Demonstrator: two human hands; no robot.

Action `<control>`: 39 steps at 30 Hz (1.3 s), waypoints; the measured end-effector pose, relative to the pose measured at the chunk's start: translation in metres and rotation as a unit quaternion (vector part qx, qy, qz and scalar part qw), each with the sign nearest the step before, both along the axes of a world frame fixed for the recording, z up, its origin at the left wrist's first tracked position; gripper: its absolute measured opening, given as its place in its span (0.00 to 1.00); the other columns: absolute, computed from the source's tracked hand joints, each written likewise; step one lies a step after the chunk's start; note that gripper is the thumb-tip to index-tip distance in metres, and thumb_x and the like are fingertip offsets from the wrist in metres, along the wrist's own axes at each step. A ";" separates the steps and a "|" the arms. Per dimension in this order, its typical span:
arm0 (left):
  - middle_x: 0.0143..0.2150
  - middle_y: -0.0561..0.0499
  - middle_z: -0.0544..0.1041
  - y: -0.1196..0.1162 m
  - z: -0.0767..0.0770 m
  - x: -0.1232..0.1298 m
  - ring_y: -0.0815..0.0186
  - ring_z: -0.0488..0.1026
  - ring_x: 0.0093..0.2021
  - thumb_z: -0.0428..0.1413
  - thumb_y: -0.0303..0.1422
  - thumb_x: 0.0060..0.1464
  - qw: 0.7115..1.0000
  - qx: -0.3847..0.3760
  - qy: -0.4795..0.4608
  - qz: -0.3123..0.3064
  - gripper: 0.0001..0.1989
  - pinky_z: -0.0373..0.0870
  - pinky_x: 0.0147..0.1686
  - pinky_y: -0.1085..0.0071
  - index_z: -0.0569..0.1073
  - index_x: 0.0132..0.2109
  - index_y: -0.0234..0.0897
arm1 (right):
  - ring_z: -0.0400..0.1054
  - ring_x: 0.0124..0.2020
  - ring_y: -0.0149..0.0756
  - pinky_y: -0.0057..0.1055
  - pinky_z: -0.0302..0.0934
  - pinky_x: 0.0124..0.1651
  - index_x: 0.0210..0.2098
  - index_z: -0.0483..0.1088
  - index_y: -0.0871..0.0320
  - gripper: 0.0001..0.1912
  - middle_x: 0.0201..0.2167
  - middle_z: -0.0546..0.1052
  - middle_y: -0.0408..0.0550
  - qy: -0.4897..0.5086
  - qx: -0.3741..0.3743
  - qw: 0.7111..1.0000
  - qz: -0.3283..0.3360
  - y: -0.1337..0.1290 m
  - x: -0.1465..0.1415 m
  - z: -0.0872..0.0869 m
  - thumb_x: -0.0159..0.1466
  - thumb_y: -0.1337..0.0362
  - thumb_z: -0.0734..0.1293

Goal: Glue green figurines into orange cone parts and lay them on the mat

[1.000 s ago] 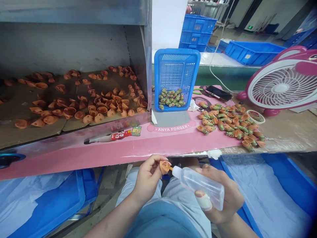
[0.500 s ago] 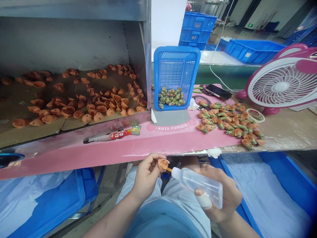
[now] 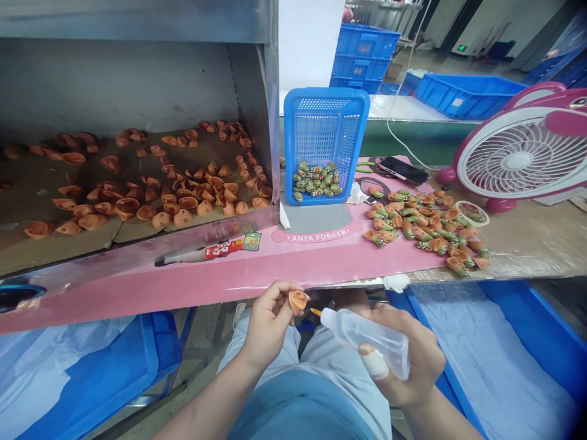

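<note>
Pinched in the fingers of my left hand is a small orange cone-shaped piece, its hollow side facing up. My right hand is wrapped around a clear squeeze bottle, which lies tilted with its narrow orange tip pointing left. A small gap separates that tip from the orange piece. Both hands are over my lap, just in front of the table edge. A white wrap covers part of my right thumb.
Many orange pieces lie in the metal booth at left. A blue basket holds small green figures. Green-and-orange figures are heaped at right, near a phone and a pink fan. Blue bins flank my legs.
The bottle's tip was at the orange piece's hollow and is now apart from it. My left hand has shifted slightly left with the piece.
</note>
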State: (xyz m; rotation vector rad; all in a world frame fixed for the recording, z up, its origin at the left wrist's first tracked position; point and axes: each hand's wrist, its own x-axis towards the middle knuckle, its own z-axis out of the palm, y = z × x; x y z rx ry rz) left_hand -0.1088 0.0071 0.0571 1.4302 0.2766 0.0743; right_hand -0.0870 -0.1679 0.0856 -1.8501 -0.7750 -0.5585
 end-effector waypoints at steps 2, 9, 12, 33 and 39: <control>0.29 0.50 0.74 0.000 -0.001 -0.001 0.73 0.65 0.23 0.49 0.25 0.47 1.000 -0.002 0.001 0.000 0.05 0.61 0.19 0.78 0.67 0.34 0.35 | 0.62 0.21 0.32 0.31 0.59 0.22 0.35 0.64 0.61 0.12 0.23 0.68 0.46 0.000 0.005 1.000 -0.001 0.000 0.000 -0.001 0.50 0.67 0.64; 0.28 0.51 0.73 -0.001 -0.001 -0.001 0.72 0.65 0.24 0.49 0.26 0.48 1.000 0.002 0.005 -0.010 0.04 0.60 0.19 0.78 0.67 0.34 0.36 | 0.64 0.22 0.35 0.33 0.60 0.24 0.37 0.65 0.62 0.14 0.24 0.70 0.47 -0.027 0.001 1.000 -0.009 -0.001 0.001 -0.003 0.50 0.68 0.65; 0.26 0.52 0.72 -0.002 -0.001 0.000 0.72 0.65 0.23 0.48 0.25 0.48 1.000 0.002 0.010 -0.013 0.05 0.60 0.19 0.78 0.66 0.34 0.35 | 0.64 0.23 0.35 0.33 0.60 0.24 0.37 0.65 0.62 0.14 0.24 0.70 0.47 -0.029 0.001 0.999 -0.016 -0.001 0.001 -0.003 0.50 0.67 0.65; 0.21 0.55 0.67 -0.006 0.002 -0.003 0.72 0.62 0.21 0.48 0.25 0.47 0.999 -0.003 0.016 -0.029 0.05 0.59 0.19 0.77 0.67 0.33 0.35 | 0.65 0.24 0.36 0.34 0.61 0.26 0.38 0.64 0.61 0.14 0.25 0.70 0.47 -0.038 0.001 0.999 -0.022 0.002 0.001 -0.005 0.50 0.67 0.64; 0.23 0.54 0.69 -0.005 -0.001 -0.003 0.71 0.63 0.22 0.48 0.24 0.47 1.000 -0.001 0.012 -0.025 0.06 0.59 0.19 0.77 0.66 0.34 0.35 | 0.64 0.23 0.36 0.34 0.60 0.24 0.39 0.64 0.61 0.15 0.24 0.70 0.47 -0.045 -0.005 0.999 -0.022 0.002 -0.001 -0.005 0.50 0.67 0.64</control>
